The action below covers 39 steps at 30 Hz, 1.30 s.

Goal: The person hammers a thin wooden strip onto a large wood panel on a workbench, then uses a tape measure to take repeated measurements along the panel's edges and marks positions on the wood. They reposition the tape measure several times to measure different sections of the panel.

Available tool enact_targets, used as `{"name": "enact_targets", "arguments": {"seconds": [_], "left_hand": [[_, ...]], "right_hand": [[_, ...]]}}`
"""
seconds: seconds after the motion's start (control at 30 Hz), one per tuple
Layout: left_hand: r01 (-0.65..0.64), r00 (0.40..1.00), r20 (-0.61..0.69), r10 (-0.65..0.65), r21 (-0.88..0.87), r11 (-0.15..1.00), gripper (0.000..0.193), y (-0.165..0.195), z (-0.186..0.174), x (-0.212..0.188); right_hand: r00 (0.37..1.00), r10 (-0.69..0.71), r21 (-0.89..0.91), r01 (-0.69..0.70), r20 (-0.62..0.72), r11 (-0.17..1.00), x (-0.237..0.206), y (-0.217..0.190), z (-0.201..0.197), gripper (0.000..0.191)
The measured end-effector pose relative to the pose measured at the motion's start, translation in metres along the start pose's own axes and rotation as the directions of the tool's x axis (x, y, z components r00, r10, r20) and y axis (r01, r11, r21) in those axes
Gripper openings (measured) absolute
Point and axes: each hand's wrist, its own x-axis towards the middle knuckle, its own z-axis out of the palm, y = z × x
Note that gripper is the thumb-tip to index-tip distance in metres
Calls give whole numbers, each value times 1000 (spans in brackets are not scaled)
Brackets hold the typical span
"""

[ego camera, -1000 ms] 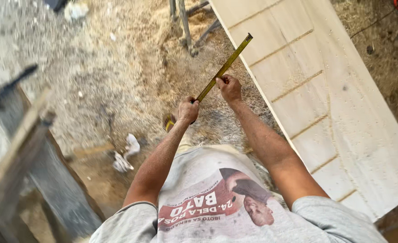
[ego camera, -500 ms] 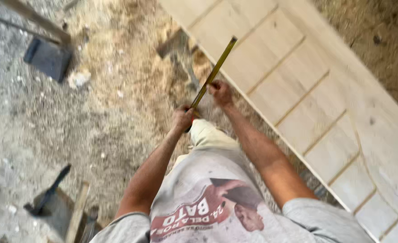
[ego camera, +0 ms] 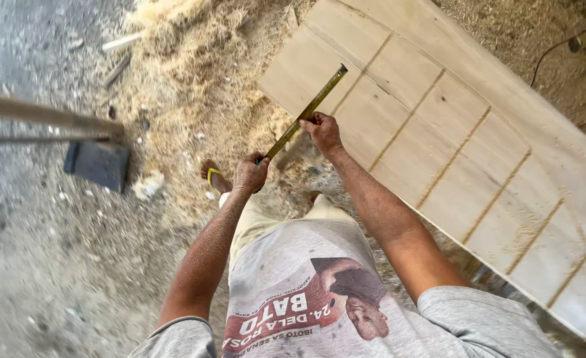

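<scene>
Here, centre of the frame: one yellow measuring tape blade [ego camera: 306,111], thin, stiff and narrow, dark along one edge, running diagonally from the lower hand up toward the upper middle of the frame. Its free tip lies over the near end of the wooden panel.

Left hand [ego camera: 250,173]: fingers curled shut around the lower end of the tape; what sits inside the fist cannot be made out. Forearm dusted with fine sawdust.

Right hand [ego camera: 322,130]: fingers pinched closed on the blade partway along it, just above the left hand in the picture, at the panel's edge.

Wooden panel [ego camera: 478,146]: pale, smooth, unfinished timber, long and rectangular, crossing the right half of the frame on a slant. Narrow grooves divide it into rectangular fields; a plain broad board runs along its far side. Light dust on the surface.

Sawdust heap [ego camera: 193,59]: straw-coloured, fluffy shavings, upper middle-left, spreading down toward the feet.

Ground [ego camera: 34,265]: grey, gritty, littered with chips; left half.

Dark slab [ego camera: 98,164]: flat, roughly square, left of centre, beneath a blurred wooden bar [ego camera: 41,114].

Foot in a yellow-strapped sandal [ego camera: 213,176]: beside the left hand.

Grey printed shirt [ego camera: 306,298]: lower centre.
</scene>
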Motion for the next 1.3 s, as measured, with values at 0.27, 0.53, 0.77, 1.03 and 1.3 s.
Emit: {"name": "enact_targets", "arguments": {"seconds": [0.27, 0.53, 0.77, 1.03, 1.3], "left_hand": [[-201, 968, 205, 149, 267, 942, 33, -25, -155, 165], [-412, 843, 479, 245, 282, 866, 29, 27, -208, 287], [-563, 725, 633, 272, 315, 764, 34, 115, -185, 382], [-242, 732, 680, 50, 190, 952, 28, 241, -136, 459], [185, 597, 800, -58, -67, 981, 21, 292, -51, 452]], "right_hand": [[934, 223, 395, -100, -280, 913, 97, -45, 125, 15], [804, 258, 368, -52, -536, 928, 144, -81, 166, 15], [695, 357, 603, 137, -624, 786, 204, -115, 128, 17], [626, 357, 456, -3, -693, 890, 285, -164, 73, 25], [319, 586, 645, 123, -745, 754, 254, -140, 64, 15]]}}
